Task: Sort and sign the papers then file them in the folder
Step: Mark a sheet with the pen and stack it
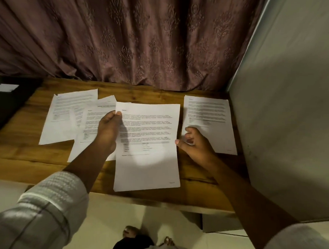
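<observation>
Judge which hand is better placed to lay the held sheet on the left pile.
Left, probably. The left hand pinches the sheet at its left edge, right over the pile. The right hand shows just a thumb at the far edge, beside the single sheet.

White papers (147, 161) with grey print lie on a brown wood-grain counter (25, 151). The curtain (126, 36) is mauve with a floral pattern; the folder (6, 104) is black.

Worktop (25, 151): varnished wood, visible grain, slight sheen. Sheets (148, 161): thin matt white paper, printed. Curtain (126, 36) along far edge: mauve cloth, embossed pattern. Folder (6, 104) at left edge: black, matt. Sleeves (47, 204): woven cloth.
</observation>
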